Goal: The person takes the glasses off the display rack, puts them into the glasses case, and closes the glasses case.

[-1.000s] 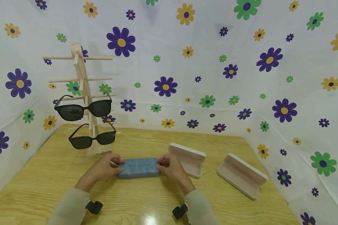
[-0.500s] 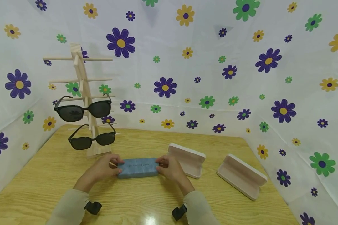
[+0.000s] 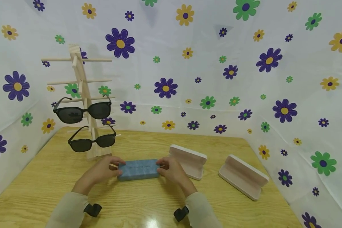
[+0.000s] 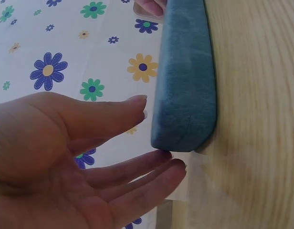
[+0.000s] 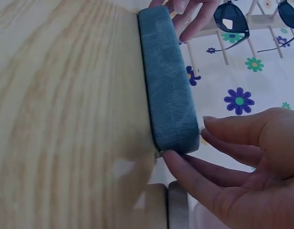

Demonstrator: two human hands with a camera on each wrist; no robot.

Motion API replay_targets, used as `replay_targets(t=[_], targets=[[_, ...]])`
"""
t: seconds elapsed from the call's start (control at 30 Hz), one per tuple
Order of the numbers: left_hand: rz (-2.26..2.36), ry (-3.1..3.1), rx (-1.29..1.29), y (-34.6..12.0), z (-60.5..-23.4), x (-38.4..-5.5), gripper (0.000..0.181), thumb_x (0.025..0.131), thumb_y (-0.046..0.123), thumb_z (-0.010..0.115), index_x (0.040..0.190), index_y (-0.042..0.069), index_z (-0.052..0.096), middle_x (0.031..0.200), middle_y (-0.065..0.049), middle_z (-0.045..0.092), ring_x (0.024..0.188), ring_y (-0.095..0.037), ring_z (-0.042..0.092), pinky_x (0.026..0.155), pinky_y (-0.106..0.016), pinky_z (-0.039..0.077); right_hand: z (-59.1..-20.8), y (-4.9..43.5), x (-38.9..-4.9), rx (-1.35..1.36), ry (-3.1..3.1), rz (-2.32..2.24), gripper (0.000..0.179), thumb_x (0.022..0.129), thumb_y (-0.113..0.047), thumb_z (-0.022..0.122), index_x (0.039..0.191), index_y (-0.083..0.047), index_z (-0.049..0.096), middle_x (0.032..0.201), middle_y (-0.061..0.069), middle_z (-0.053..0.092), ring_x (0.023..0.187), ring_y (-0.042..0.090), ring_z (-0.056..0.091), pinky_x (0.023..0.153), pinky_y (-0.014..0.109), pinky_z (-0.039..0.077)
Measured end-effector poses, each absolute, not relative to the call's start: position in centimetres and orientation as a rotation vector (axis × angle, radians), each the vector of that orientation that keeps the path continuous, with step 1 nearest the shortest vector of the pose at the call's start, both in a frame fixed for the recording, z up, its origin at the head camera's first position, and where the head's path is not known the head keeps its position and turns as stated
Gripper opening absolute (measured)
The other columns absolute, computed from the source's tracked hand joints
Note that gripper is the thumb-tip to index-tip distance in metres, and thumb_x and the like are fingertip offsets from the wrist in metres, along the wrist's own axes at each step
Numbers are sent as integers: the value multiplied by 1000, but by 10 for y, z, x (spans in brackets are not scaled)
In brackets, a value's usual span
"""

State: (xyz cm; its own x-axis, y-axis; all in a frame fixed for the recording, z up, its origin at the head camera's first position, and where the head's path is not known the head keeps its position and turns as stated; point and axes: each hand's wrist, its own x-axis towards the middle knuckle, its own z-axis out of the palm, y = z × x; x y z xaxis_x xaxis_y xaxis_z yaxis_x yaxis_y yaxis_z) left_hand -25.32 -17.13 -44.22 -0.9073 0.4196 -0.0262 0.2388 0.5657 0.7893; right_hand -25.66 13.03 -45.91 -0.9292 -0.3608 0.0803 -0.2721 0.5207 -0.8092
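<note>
A closed blue glasses case (image 3: pixel 138 169) with dark lettering on its lid lies flat on the table. My left hand (image 3: pixel 102 169) is at its left end; in the left wrist view the thumb stands a little apart from the case (image 4: pixel 185 81), and the fingertips touch its end corner. At the right end is my right hand (image 3: pixel 173 171). In the right wrist view, its index fingertip touches the bottom of the case's end and the thumb is close beside the edge. Neither hand wraps round the case.
Two glasses cases with pale pink insides stand open at the right, one nearer (image 3: pixel 186 161) and one farther right (image 3: pixel 243 177). A wooden rack (image 3: pixel 80 72) at the back left carries upper sunglasses (image 3: pixel 71 114) and lower sunglasses (image 3: pixel 82 145). Flowered cloth (image 3: pixel 171 63) surrounds the wooden table (image 3: pixel 148 202).
The head view has shifted very slightly. Both hands and the blue glasses case otherwise keep their places.
</note>
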Motion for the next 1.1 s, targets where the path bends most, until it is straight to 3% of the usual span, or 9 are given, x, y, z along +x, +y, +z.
replay_targets(t=[0.3,0.57,0.8,0.97,1.03,1.1], targets=[[1186,2635,628,-177,-416,-244,43,88,20,68,128,8,59,134,-20,54,118,-48,53,88,-48,53,-430,131,-255,-602,2653,-1305,29,95,-17,59,121,-3,61,123,17,61,106,33,63,83,38,55],[1175,2721,746,-190,-369,-225,47,88,26,68,131,13,57,133,-18,56,113,-37,60,82,-38,56,-399,127,-262,-582,2667,-1356,28,95,-21,59,121,-12,63,123,7,63,108,27,63,82,34,55],[1139,2801,715,-214,-335,-207,44,89,36,65,130,24,57,133,-10,57,113,-29,61,82,-33,56,-373,118,-269,-642,2715,-1431,25,93,-19,62,116,-11,65,116,9,67,100,26,66,74,27,56],[1066,2901,682,-237,-319,-201,41,89,37,65,127,25,60,127,-6,60,104,-7,62,78,-24,55,-355,109,-271,-726,2712,-1523,21,92,-14,63,112,-8,66,110,12,69,91,26,68,70,25,57],[1030,2931,647,-248,-314,-200,41,88,38,65,127,24,60,125,-4,62,102,-1,61,78,-24,55,-347,105,-272,-745,2729,-1514,20,92,-14,63,111,-8,66,108,10,69,90,24,68,69,24,57],[969,2962,594,-261,-309,-201,43,88,40,65,127,22,60,126,-6,61,105,-9,62,78,-33,56,-338,100,-275,-762,2743,-1492,21,92,-16,63,112,-9,66,108,8,69,89,21,68,68,23,56]])
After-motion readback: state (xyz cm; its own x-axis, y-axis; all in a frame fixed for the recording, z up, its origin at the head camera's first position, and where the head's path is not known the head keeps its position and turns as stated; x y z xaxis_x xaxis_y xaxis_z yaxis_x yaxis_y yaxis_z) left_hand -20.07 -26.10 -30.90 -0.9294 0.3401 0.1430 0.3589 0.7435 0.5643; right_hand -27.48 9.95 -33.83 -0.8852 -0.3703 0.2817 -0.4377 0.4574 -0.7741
